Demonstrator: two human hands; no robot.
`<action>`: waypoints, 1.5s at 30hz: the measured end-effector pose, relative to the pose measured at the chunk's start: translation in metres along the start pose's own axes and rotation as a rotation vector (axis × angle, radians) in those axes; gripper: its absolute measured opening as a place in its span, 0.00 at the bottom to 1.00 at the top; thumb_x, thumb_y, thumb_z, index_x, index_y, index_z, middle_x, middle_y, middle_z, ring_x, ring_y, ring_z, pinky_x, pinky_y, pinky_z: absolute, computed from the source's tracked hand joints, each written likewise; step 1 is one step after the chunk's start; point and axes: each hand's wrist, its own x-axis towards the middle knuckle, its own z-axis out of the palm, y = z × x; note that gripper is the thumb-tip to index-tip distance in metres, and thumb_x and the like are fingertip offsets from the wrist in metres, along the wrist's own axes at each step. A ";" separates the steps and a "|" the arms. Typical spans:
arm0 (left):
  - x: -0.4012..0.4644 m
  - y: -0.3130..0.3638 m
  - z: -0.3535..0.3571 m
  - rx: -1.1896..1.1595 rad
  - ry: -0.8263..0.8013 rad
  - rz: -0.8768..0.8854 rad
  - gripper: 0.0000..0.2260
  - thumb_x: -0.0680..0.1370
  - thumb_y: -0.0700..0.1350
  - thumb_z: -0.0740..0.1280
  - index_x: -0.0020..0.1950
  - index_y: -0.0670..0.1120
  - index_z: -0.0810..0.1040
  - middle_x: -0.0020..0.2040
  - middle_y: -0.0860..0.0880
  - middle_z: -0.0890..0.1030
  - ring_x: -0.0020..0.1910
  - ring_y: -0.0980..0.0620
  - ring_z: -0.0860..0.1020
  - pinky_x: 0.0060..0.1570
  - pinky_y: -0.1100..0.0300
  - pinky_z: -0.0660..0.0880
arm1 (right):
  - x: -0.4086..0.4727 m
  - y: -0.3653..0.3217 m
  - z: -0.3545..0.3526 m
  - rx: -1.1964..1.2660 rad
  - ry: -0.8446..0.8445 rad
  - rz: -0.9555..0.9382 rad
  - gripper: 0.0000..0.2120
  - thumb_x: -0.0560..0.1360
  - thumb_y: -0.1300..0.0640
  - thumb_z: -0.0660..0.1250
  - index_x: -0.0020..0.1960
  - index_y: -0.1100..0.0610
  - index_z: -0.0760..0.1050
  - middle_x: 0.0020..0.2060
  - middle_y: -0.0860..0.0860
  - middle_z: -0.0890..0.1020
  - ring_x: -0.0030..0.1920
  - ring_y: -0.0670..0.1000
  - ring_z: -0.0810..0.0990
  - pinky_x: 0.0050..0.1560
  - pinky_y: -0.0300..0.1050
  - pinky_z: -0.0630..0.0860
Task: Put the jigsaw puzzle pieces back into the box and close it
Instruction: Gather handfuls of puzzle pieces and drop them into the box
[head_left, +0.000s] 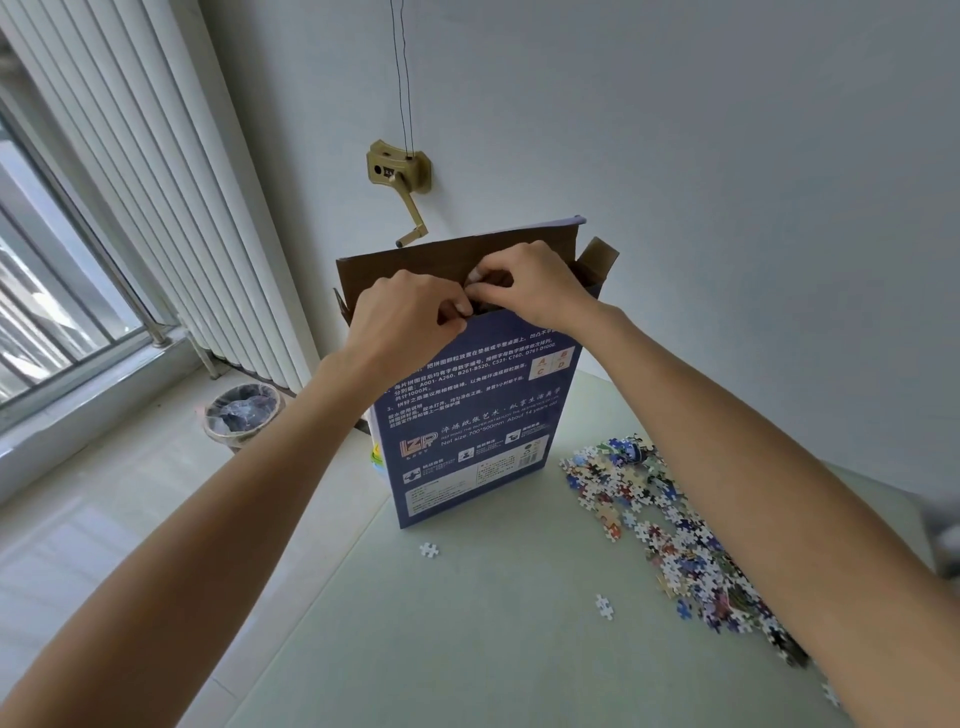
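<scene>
Pale grey wall behind; pale green surface in the foreground, tiled floor to the left

Item 1: blue puzzle box, standing upright on the surface near its far edge, printed back panel with white text facing the camera. Top end open; brown cardboard lid flap raised behind the opening, small side flap sticking up at the right corner

Item 2: left hand, at the box's top front edge, fingers curled in a pinch at the rim. What sits between the fingertips cannot be told

Item 3: right hand, just beside the left, over the open mouth, fingers curled and pinching something small and dark at the opening; it is too hidden to name. The two hands nearly touch at the fingertips

Item 4: loose jigsaw pieces, a long scattered heap on the surface to the right of the box, partly under the right forearm, mixed blue, white, red and dark colours

Item 5: two stray white pieces, one just in front of the box's lower corner, one nearer the camera beside the heap

Item 6: brass-coloured hand crank fixed to the wall above the box, thin cords running up from it

Item 7: white vertical blinds along the window at left

Item 8: lined waste bin on the floor below the blinds
</scene>
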 end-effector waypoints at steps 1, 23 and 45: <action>-0.001 0.000 0.000 -0.001 0.006 0.002 0.08 0.76 0.48 0.66 0.54 0.52 0.80 0.46 0.53 0.83 0.44 0.54 0.80 0.40 0.62 0.73 | 0.000 -0.001 0.000 0.005 0.010 0.013 0.11 0.75 0.49 0.66 0.53 0.54 0.80 0.47 0.51 0.83 0.48 0.50 0.79 0.52 0.52 0.76; -0.204 -0.009 0.215 -0.169 -0.454 -0.119 0.23 0.77 0.52 0.64 0.71 0.49 0.65 0.70 0.46 0.68 0.68 0.46 0.67 0.65 0.49 0.69 | -0.350 0.075 0.146 0.045 -0.014 0.701 0.12 0.75 0.61 0.65 0.59 0.60 0.77 0.57 0.53 0.79 0.57 0.53 0.77 0.55 0.42 0.70; -0.244 -0.015 0.266 0.112 -0.749 -0.293 0.34 0.80 0.59 0.52 0.76 0.40 0.43 0.77 0.42 0.42 0.76 0.46 0.40 0.74 0.54 0.41 | -0.373 0.110 0.222 -0.060 -0.392 0.627 0.30 0.79 0.51 0.57 0.76 0.58 0.49 0.76 0.53 0.48 0.76 0.51 0.44 0.75 0.51 0.44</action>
